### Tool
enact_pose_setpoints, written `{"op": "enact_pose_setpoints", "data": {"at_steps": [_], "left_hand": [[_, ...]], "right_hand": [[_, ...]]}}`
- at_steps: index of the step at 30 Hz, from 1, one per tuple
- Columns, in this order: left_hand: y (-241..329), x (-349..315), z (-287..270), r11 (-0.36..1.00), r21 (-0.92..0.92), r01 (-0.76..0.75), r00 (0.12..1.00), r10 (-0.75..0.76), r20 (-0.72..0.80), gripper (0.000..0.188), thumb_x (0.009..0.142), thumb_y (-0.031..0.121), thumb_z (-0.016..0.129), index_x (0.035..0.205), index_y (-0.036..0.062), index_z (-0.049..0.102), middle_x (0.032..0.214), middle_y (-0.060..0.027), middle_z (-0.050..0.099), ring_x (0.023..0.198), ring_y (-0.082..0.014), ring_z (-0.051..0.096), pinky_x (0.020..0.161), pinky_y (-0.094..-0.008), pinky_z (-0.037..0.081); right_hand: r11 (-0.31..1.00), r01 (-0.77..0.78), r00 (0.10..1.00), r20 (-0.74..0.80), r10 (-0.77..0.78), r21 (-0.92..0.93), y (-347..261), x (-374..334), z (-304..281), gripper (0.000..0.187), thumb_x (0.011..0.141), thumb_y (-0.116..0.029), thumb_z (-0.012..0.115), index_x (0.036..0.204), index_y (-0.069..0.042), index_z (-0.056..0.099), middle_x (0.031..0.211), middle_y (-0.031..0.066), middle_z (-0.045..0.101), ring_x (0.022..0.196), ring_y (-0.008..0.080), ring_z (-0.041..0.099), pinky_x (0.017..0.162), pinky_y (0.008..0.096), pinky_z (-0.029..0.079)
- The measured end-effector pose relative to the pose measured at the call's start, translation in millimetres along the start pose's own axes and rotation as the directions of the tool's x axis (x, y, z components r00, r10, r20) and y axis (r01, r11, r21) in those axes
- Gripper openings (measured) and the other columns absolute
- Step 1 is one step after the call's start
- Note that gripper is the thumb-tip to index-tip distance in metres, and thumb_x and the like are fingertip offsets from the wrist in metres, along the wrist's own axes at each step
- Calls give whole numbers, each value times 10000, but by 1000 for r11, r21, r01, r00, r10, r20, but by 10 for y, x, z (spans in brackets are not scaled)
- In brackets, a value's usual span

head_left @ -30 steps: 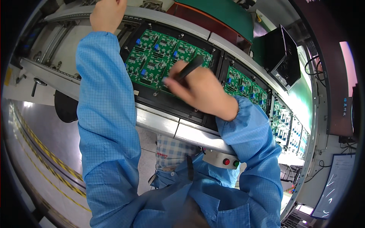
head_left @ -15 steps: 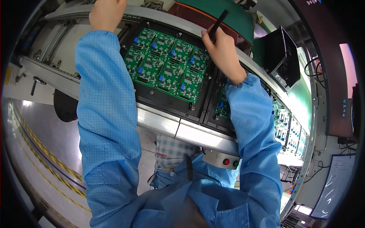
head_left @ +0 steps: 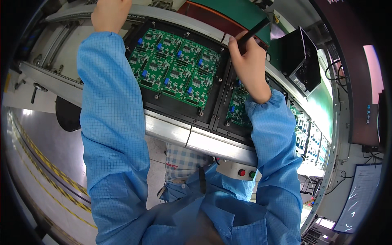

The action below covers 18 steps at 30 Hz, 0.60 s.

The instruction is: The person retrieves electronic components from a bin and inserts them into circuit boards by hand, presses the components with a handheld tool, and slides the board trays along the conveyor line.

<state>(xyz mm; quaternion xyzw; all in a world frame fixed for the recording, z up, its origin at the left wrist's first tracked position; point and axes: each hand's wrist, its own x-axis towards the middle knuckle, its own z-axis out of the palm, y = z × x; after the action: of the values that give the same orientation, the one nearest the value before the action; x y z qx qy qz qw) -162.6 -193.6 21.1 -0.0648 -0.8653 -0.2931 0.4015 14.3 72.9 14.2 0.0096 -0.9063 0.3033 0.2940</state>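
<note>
My right hand [head_left: 251, 67] is closed around a slim black stick-like tool [head_left: 257, 32], above the far side of the rail. Below and to its left, a black carrier tray [head_left: 171, 107] holds a green circuit board panel [head_left: 173, 67] with several blue parts on it. A second carrier, with another green board [head_left: 236, 107], lies partly under my right wrist and sleeve. My left hand [head_left: 110, 16] is up at the far left, beyond the first carrier's corner. The upper picture edge cuts off its fingers, so what they hold is hidden.
Metal conveyor rails [head_left: 167, 130] run along both sides of the carriers. A black monitor [head_left: 302, 61] stands at the far right, with more boards [head_left: 312, 141] under bright light nearby. Red and green buttons [head_left: 247, 173] sit below the near rail. A crank handle [head_left: 38, 87] sticks out at left.
My right hand has moved right with the black tool, away from the first panel's far corner. Both carriers have shifted slightly left along the rails. My left hand has barely moved.
</note>
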Motion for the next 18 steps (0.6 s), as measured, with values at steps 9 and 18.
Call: {"op": "enact_pose_setpoints", "data": {"at_steps": [9, 18], "left_hand": [[27, 11, -48, 999, 25, 34, 999, -35, 18, 499, 979, 418, 529, 752, -14, 631, 736, -234, 618, 713, -433, 609, 622, -486, 460], [31, 36, -49, 1000, -3, 9, 1000, -9, -17, 496, 983, 424, 521, 775, -10, 643, 757, -237, 628, 739, -434, 620, 638, -482, 470]], "right_hand": [[998, 14, 996, 94, -8, -61, 104, -73, 86, 187, 926, -178, 655, 893, -4, 596, 608, 95, 581, 537, 134, 550, 526, 294, 425], [984, 163, 940, 292, -175, 66, -161, -142, 143, 184, 941, -191, 649, 934, -17, 588, 611, 85, 567, 530, 155, 548, 512, 303, 424]]}}
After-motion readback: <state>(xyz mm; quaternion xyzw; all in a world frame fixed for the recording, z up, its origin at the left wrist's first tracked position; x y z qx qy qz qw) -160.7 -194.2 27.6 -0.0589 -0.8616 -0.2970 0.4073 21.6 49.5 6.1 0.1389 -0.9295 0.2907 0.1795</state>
